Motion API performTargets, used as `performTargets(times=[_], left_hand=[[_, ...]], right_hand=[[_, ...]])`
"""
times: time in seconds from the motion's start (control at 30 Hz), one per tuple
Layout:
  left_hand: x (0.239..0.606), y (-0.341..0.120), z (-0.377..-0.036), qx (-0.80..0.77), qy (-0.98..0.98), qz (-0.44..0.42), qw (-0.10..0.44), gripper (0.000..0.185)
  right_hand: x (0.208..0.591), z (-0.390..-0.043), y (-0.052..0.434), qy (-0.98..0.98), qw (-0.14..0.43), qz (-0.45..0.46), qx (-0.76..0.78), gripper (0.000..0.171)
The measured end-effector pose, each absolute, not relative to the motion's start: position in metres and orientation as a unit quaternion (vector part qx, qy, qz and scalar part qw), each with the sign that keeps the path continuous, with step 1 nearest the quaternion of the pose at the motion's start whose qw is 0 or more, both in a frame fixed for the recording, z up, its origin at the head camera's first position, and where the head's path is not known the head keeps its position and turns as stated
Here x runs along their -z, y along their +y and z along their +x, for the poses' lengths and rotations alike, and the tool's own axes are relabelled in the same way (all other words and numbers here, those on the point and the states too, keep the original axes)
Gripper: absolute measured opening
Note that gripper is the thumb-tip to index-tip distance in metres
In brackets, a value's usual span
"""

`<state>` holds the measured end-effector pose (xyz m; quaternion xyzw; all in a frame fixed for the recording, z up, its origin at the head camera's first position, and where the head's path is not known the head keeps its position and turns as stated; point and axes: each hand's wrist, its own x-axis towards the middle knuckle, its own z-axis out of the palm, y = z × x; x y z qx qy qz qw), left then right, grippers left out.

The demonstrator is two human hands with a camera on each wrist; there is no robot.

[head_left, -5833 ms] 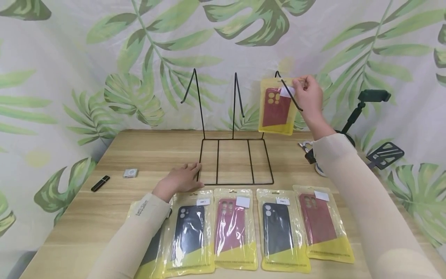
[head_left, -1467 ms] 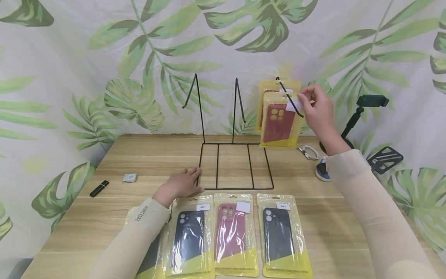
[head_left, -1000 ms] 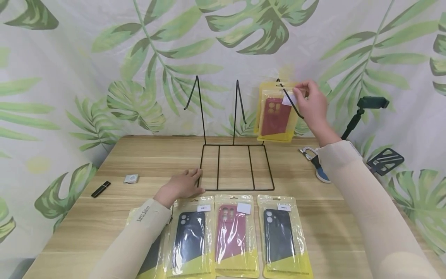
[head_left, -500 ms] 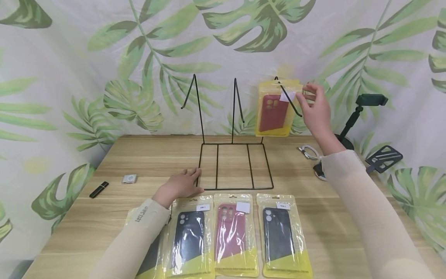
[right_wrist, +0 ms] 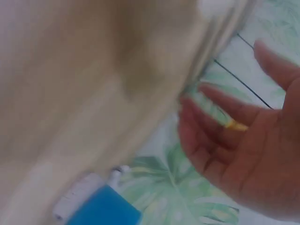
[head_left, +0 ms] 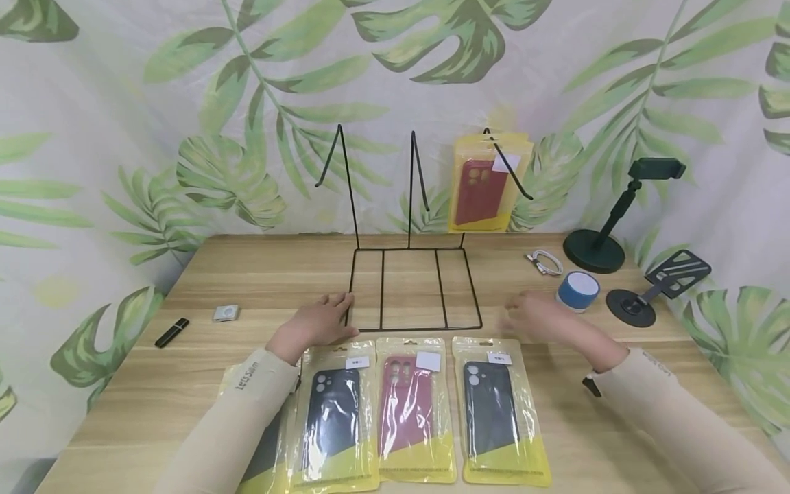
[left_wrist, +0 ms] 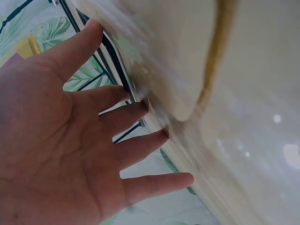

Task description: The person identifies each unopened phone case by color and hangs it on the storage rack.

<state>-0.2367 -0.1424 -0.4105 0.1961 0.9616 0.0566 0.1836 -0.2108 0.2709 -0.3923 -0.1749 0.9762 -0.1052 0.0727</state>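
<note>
The left hand (head_left: 315,324) rests flat on the wooden table (head_left: 185,384), its fingers straight and spread, and the fingertips touch the front left corner of the black wire rack (head_left: 410,285); it holds nothing. In the left wrist view the same open palm (left_wrist: 70,154) shows, with the black wire just beside the fingers. The right hand (head_left: 533,319) is low over the table, to the right of the rack base and just beside a small blue and white round speaker (head_left: 578,290). It is blurred in the head view, but the right wrist view shows the fingers (right_wrist: 225,117) relaxed and loosely stretched, with nothing inside them. On the right hook of the rack hang yellow packets with a red phone case (head_left: 484,185), well apart from both hands. In front of the rack lie three more packets in a row on the table: a dark phone case (head_left: 333,418) at the left, a red phone case in the middle (head_left: 410,412), and another dark one (head_left: 496,408) nearest to the right hand. A further packet is mostly hidden under the left sleeve (head_left: 247,405). At the left side lie a black stick-shaped thing (head_left: 171,332) and a small silver square device (head_left: 225,313). Behind the speaker there are a white coiled cable (head_left: 544,262), a dark green phone stand (head_left: 607,226) and a black holder (head_left: 654,288).
</note>
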Motion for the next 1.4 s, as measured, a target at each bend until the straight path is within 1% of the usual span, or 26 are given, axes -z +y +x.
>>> performTargets(times=[0.03,0.07,0.1,0.2,0.37,0.43,0.5,0.67,0.87,0.97,1.13,1.3,1.4], left_hand=[[0.410,-0.143,-0.237,-0.057,0.962,0.196,0.183,0.080],[0.410,-0.143,-0.237,-0.057,0.961,0.197,0.183,0.080],[0.410,-0.142,-0.237,-0.057,0.961,0.197,0.183,0.080],[0.410,-0.143,-0.237,-0.060,0.961,0.195,0.186,0.079],[0.412,-0.144,-0.238,-0.064,0.962,0.193,0.185,0.080],[0.412,-0.144,-0.239,-0.064,0.962,0.195,0.182,0.079],[0.412,-0.144,-0.239,-0.063,0.962,0.196,0.180,0.079],[0.411,-0.144,-0.239,-0.064,0.961,0.197,0.183,0.080],[0.411,-0.145,-0.237,-0.067,0.961,0.195,0.183,0.080],[0.412,-0.145,-0.237,-0.069,0.961,0.195,0.182,0.080],[0.411,-0.144,-0.236,-0.067,0.962,0.195,0.181,0.079],[0.411,-0.144,-0.237,-0.068,0.962,0.193,0.182,0.079],[0.411,-0.144,-0.237,-0.067,0.962,0.191,0.185,0.079]], right_hand=[[0.397,-0.208,0.271,0.973,0.099,-0.172,0.114,0.044],[0.400,-0.206,0.271,0.970,0.113,-0.177,0.120,0.041],[0.402,-0.204,0.272,0.970,0.120,-0.164,0.135,0.042],[0.406,-0.202,0.275,0.966,0.141,-0.155,0.149,0.034],[0.412,-0.199,0.278,0.955,0.178,-0.156,0.180,0.015],[0.414,-0.197,0.277,0.951,0.186,-0.161,0.186,0.010],[0.416,-0.195,0.277,0.950,0.187,-0.166,0.187,0.009],[0.418,-0.192,0.278,0.953,0.167,-0.160,0.195,0.009],[0.408,-0.189,0.283,0.955,0.111,-0.142,0.236,0.008],[0.397,-0.186,0.284,0.951,0.062,-0.145,0.265,0.006],[0.377,-0.174,0.277,0.947,-0.064,-0.184,0.256,0.017],[0.360,-0.163,0.266,0.923,-0.168,-0.229,0.258,0.007],[0.350,-0.158,0.259,0.893,-0.228,-0.264,0.284,0.015]])
